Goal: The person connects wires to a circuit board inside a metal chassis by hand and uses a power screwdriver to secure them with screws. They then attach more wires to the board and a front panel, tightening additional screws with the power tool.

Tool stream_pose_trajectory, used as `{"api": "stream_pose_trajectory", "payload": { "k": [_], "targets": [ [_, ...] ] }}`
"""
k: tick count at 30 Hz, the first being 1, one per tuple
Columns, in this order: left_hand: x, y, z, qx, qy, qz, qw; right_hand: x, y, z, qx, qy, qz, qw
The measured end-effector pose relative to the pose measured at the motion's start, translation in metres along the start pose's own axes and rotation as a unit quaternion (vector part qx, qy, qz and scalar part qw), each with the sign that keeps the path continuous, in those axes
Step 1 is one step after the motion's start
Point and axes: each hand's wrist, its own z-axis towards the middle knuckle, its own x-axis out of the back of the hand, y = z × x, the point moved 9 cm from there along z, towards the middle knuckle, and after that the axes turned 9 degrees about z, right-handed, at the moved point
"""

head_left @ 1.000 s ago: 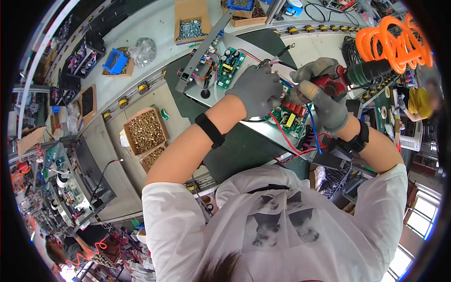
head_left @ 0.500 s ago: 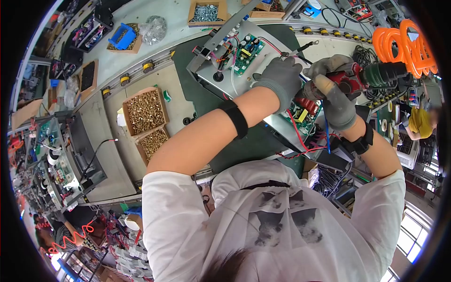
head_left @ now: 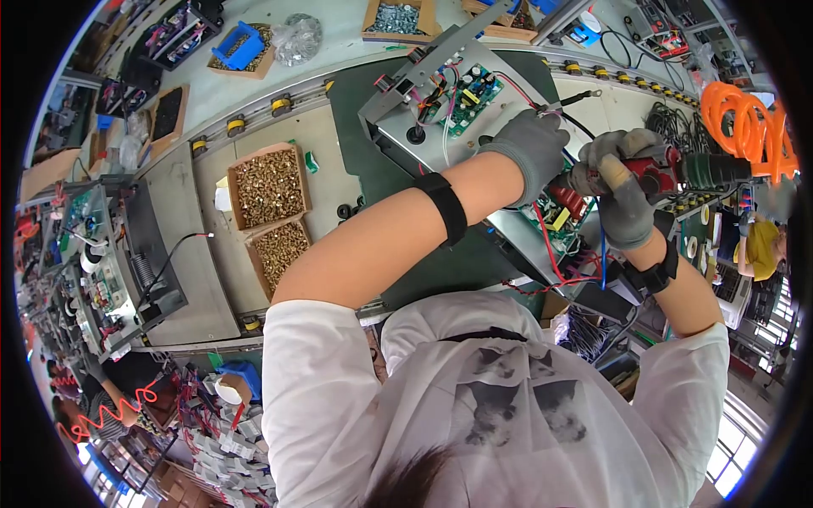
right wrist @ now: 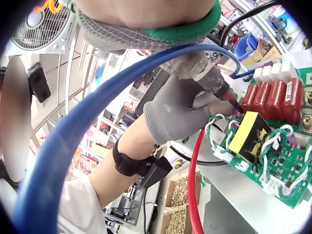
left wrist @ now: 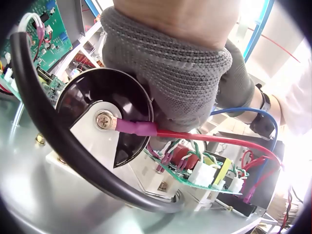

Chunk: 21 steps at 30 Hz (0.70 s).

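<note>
My right hand (head_left: 625,182), in a grey glove, grips a red power screwdriver (head_left: 656,173) with a dark green rear end. Its taped nose (right wrist: 209,78) points down at the metal chassis (head_left: 402,131). My gloved left hand (head_left: 529,152) is at the screwdriver's nose, its bent fingers (right wrist: 214,105) close to the tip; I cannot tell what they hold. Beside it in the left wrist view is a black round part (left wrist: 134,105) with a screwed-on red wire (left wrist: 204,138). A green circuit board (right wrist: 273,168) with red capacitors (right wrist: 275,100) lies under the hands. A blue wire (right wrist: 97,102) loops past.
A second circuit board (head_left: 474,97) sits on the chassis. Boxes of brass-coloured fasteners (head_left: 269,186) stand left, and a box of silver screws (head_left: 398,19) at the back. An orange coiled hose (head_left: 745,127) hangs at right. Rollers (head_left: 281,105) line the conveyor.
The head view has shifted, so the bench and chassis appear farther right. Both hands stay over the chassis, and the right keeps its grip on the screwdriver.
</note>
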Motion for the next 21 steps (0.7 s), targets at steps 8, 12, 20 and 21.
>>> {"api": "stream_pose_trajectory", "payload": {
  "k": [8, 12, 20, 21],
  "targets": [
    [0.012, -0.016, -0.011, 0.079, 0.097, -0.16, 0.979, -0.003, -0.008, -0.004, -0.017, 0.035, -0.032, 0.999],
    [0.008, -0.037, -0.073, 0.293, 0.327, -0.445, 0.781, -0.015, -0.067, -0.005, 0.105, 0.043, -0.033, 0.993],
    [-0.039, 0.051, -0.099, 0.251, 0.128, -0.826, 0.489, -0.009, -0.129, -0.061, 0.199, 0.054, -0.042, 0.978],
    [-0.025, 0.052, -0.097, 0.23, 0.164, -0.834, 0.474, -0.006, -0.134, -0.067, 0.214, 0.049, -0.041, 0.975]
  ]
}}
